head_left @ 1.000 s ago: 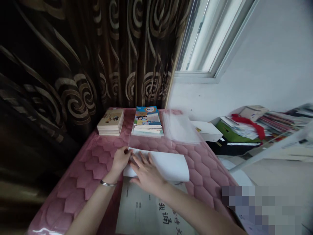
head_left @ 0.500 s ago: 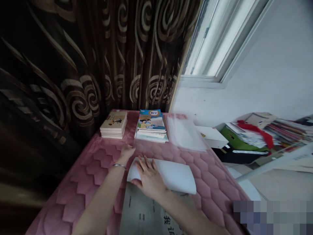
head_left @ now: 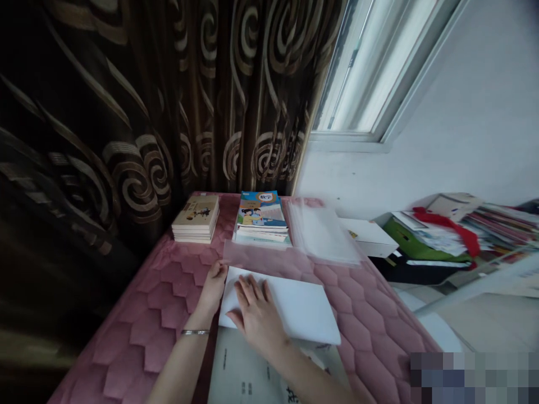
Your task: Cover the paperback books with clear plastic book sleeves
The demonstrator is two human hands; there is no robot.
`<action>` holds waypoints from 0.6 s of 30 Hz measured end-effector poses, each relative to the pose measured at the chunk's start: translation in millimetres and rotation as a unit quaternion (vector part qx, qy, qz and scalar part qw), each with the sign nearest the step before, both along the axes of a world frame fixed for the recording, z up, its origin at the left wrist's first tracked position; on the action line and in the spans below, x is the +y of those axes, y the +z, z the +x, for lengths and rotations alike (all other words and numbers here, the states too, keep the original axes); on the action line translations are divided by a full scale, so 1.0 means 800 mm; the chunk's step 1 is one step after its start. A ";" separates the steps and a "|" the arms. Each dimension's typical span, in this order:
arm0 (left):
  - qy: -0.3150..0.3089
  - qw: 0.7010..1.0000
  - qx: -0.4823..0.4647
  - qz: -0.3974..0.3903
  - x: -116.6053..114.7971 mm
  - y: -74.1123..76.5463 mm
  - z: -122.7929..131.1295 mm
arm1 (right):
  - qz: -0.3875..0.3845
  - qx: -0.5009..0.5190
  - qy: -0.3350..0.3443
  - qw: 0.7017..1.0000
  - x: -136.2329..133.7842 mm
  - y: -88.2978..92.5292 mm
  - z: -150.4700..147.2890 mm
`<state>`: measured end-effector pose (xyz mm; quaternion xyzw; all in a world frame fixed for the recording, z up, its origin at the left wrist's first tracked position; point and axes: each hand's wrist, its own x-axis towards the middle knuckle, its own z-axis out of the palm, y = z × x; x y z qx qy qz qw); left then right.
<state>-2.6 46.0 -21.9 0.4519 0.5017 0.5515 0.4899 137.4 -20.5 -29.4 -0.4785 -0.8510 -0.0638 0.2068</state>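
A book with a pale grey-green cover [head_left: 236, 359] and dark print lies at the near side of the pink quilted surface. Across its far part is a blank white flap [head_left: 303, 306], with a clear plastic sheet [head_left: 269, 256] reaching out beyond it. My left hand [head_left: 214, 280] is closed at the flap's far left corner, its thumb and fingers pinching the edge of that clear sheet. My right hand [head_left: 256, 311] lies flat on the white flap with its fingers spread, holding nothing.
Small beige books [head_left: 196, 219] are stacked at the back left. Beside them stands a pile of textbooks [head_left: 263, 216] with a blue cover on top. More clear plastic sheets [head_left: 324, 233] lie to the right. A white box [head_left: 370, 238] and a cluttered shelf are further right.
My left hand has come nearer and closed at the flap's corner, drawing the clear sheet's edge with it. The white flap lies flatter under my right hand.
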 end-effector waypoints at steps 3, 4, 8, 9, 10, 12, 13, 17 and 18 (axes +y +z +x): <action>-0.064 0.994 -0.093 0.005 -0.007 -0.001 -0.003 | 0.042 -0.008 -0.001 0.999 -0.001 -0.008 -0.001; -0.081 0.990 -0.116 0.001 -0.009 -0.001 -0.004 | 0.055 -0.009 -0.001 0.998 -0.001 -0.009 -0.001; -0.109 0.981 -0.161 -0.001 -0.014 0.001 -0.007 | 0.089 -0.007 0.000 0.996 -0.001 -0.008 0.000; -0.108 0.981 -0.162 0.001 -0.015 0.002 -0.008 | 0.090 -0.006 0.000 0.996 -0.001 -0.008 0.001; -0.109 0.981 -0.163 0.004 -0.016 0.002 -0.008 | 0.090 -0.005 0.000 0.996 -0.001 -0.007 0.001; -0.109 0.981 -0.158 0.006 -0.018 0.003 -0.009 | 0.088 -0.005 0.001 0.996 -0.002 -0.005 0.002; -0.106 0.983 -0.152 0.007 -0.018 0.004 -0.009 | 0.088 -0.005 0.003 0.996 -0.003 -0.004 0.002; -0.111 0.984 -0.141 0.007 -0.023 0.009 -0.008 | 0.101 -0.013 0.011 0.995 -0.007 -0.002 0.001; -0.119 0.982 -0.146 0.007 -0.024 0.011 -0.007 | 0.104 -0.015 0.013 0.994 -0.007 -0.001 0.001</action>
